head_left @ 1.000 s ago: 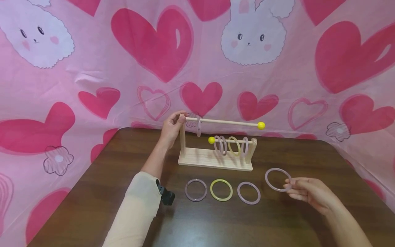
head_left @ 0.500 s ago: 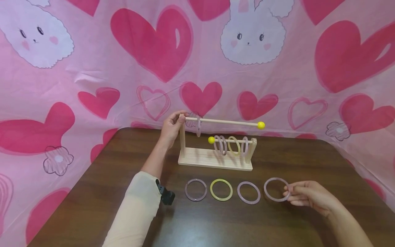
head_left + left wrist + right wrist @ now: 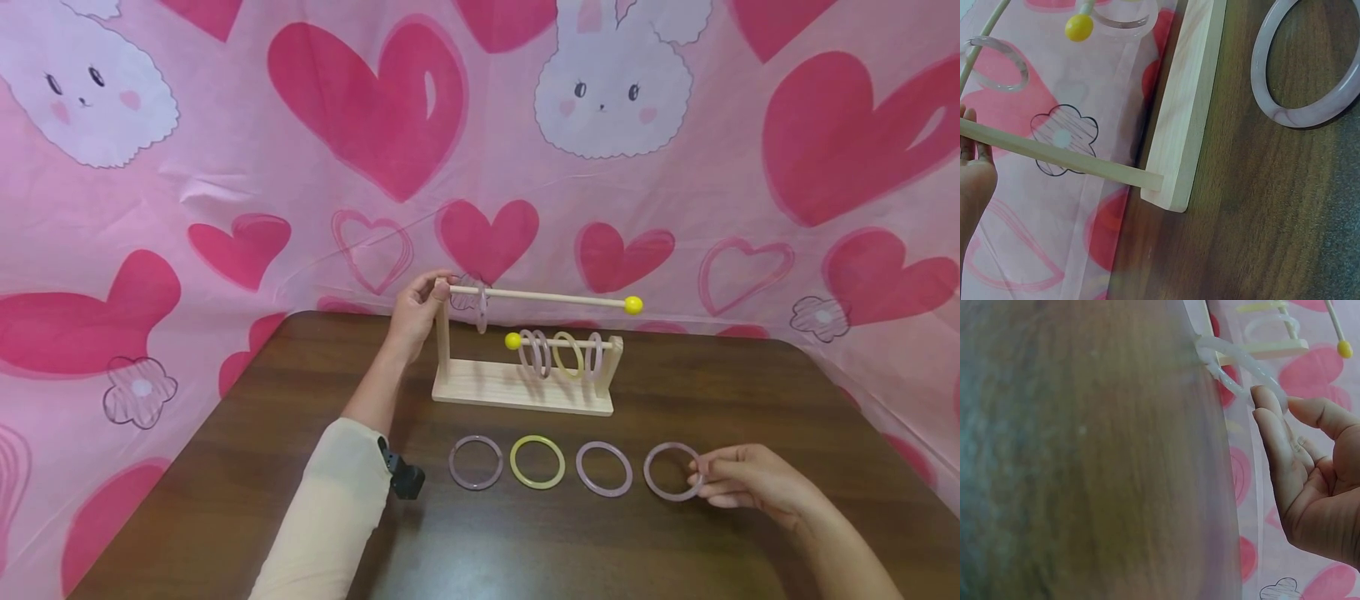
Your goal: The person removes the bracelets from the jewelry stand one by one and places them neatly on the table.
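My left hand (image 3: 416,310) holds the top of the left post of a wooden bangle stand (image 3: 517,390); in the left wrist view its fingers lie behind the post (image 3: 1066,160). My right hand (image 3: 753,483) pinches a pale purple bangle (image 3: 667,498) by its right edge, low over the table. Thumb and fingertips meet on that bangle (image 3: 1247,359) in the right wrist view. Left of it lie another pale purple bangle (image 3: 604,494), a yellow bangle (image 3: 537,486) and a darker purple bangle (image 3: 476,487), in a row.
One bangle (image 3: 482,321) hangs on the stand's upper rod (image 3: 555,297), which ends in a yellow ball (image 3: 633,305). Several bangles, among them a yellow one (image 3: 578,367), hang on the lower rod. Behind the brown table (image 3: 315,500) hangs a pink heart-patterned cloth (image 3: 495,175).
My right hand has lowered the pale purple bangle toward the table, level with the row of bangles. The left hand has stayed on the post.
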Demonstrator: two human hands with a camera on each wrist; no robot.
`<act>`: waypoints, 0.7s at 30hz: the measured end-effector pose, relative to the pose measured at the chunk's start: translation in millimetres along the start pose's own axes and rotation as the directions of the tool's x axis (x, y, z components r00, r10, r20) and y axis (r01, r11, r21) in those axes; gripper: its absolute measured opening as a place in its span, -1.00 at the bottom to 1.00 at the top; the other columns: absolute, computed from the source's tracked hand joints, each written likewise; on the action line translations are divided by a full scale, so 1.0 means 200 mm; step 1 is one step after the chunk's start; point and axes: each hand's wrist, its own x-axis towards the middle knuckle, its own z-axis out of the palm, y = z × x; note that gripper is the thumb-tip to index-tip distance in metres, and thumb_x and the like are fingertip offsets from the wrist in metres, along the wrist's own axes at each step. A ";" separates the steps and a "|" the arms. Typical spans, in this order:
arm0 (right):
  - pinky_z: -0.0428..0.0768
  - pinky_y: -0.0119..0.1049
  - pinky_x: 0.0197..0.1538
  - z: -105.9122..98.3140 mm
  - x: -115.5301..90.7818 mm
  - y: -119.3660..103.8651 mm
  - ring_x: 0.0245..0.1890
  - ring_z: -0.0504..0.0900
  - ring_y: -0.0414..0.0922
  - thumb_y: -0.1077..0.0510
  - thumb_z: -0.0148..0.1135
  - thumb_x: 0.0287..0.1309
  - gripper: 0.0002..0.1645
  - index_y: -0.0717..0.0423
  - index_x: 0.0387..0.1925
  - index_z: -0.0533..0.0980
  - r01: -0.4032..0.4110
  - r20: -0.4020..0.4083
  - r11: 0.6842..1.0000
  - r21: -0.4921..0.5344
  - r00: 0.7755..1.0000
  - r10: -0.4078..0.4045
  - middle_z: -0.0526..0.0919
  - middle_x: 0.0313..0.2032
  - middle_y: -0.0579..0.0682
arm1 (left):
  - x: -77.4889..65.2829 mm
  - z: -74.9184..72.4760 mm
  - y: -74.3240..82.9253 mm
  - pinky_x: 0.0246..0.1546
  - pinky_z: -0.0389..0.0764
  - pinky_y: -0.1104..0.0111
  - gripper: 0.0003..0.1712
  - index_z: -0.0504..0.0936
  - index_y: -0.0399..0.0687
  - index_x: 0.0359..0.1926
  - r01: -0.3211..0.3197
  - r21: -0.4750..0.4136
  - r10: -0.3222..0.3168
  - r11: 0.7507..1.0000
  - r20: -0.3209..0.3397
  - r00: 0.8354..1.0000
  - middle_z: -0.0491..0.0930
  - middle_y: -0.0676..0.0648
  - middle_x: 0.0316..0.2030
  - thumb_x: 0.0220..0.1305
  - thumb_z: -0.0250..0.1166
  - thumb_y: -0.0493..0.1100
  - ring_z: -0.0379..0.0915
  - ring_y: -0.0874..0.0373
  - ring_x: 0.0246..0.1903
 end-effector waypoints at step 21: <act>0.62 -0.29 -0.29 0.00 -0.01 0.02 -0.36 0.67 -0.12 0.30 -0.01 0.24 -0.59 0.69 -0.09 0.35 -0.100 -0.135 0.979 -0.179 0.988 0.076 0.67 -0.34 0.08 | 0.00 0.00 -0.01 0.04 0.40 0.33 -0.40 0.42 -0.44 0.03 0.003 0.006 -0.003 1.000 -0.016 1.000 0.42 -0.45 0.00 0.07 0.22 -0.06 0.44 0.28 -0.17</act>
